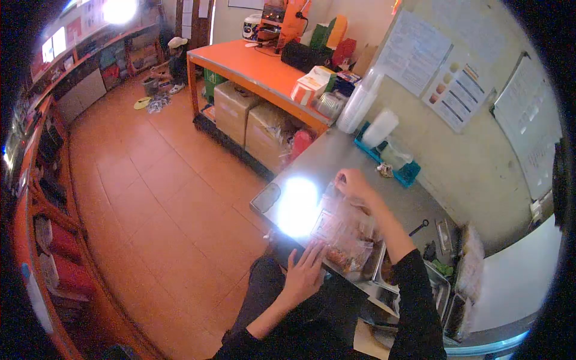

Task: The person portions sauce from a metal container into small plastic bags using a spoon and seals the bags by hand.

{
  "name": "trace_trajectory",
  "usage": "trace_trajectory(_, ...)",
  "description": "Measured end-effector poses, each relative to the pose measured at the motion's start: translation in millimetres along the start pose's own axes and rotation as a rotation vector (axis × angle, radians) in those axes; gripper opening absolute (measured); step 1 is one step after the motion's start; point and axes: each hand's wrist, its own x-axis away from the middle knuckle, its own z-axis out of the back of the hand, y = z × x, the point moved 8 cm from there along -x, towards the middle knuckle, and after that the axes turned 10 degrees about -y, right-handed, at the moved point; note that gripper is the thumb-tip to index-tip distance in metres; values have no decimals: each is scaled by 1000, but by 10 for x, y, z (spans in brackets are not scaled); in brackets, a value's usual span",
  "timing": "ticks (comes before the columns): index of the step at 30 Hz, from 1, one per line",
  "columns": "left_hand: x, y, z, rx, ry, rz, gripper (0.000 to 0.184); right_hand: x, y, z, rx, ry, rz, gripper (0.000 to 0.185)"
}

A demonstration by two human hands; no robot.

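A clear plastic bag (345,231) with reddish-brown food pieces inside and a printed label lies on the steel counter (327,150). My right hand (355,183) is closed at the bag's far end, its fingers pinching the plastic there. My left hand (305,273) lies at the near left side of the bag, fingers stretched out and touching its edge by the counter's front. To the right of the bag, metal trays (440,288) are set into the counter, partly hidden by my right sleeve.
A blue tray (369,153) with plastic containers stands by the wall, beside stacked clear cups (360,102). An orange table (252,66) holds boxes and appliances, with cardboard boxes (237,111) beneath. A person (178,60) is at the back left. Bright glare covers part of the counter.
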Motion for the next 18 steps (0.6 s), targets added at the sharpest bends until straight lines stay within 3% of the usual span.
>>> trace_trajectory(2, -1, -2, 6, 40, -15, -4, 68, 16, -47, 193, 83, 189, 100, 17)
trace_trajectory(6, -12, -5, 89, 29, 2, -9, 63, 263, -501, 546, 361, 283, 217, 15)
trace_trajectory(9, -72, -100, 165, 296, -47, 5, 54, 687, -1198, 776, 478, 378, 399, 11)
trace_trajectory(11, -114, -243, 197, 972, 73, 12, 47, 1085, -1653, 683, 626, 392, 487, 8)
trace_trajectory(12, -149, -193, 300, 970, 67, 13, 47, 1200, -1768, 502, 736, 249, 418, 9)
trace_trajectory(13, -202, -141, 395, 1462, 63, 31, 42, 1328, -1811, 282, 841, 104, 343, 10)
trace_trajectory(14, -228, -73, 389, 1954, 53, 54, 38, 1578, -1944, 116, 702, 128, 490, 13)
trace_trajectory(15, -202, -238, 127, 2057, 91, 205, 34, 1815, -2058, 4, 562, 154, 631, 16)
trace_trajectory(16, -197, -137, 237, 2055, 72, 209, 34, 1941, -2121, -47, 559, 159, 617, 16)
trace_trajectory(18, -147, -30, 593, 1560, 173, 228, 31, 2235, -2312, -76, 709, 266, 661, 20)
